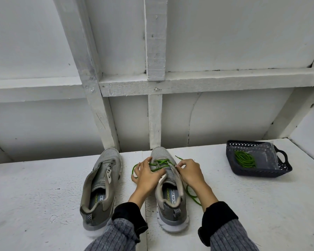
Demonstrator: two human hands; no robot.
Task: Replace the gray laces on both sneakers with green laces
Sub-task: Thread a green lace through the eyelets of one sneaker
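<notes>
The light is soft and even, a bit gray, and not very bright. Nothing shines or glares. Small dark shadows sit under the shoes and beside the basket. The picture is mostly sharp in the middle. The wall beams lean and bend near the edges, because the camera sees very wide.

The person is wearing ribbed grey knit sleeves with black cuffs showing beneath, entering from six o'clock; both hands are bare.
</notes>
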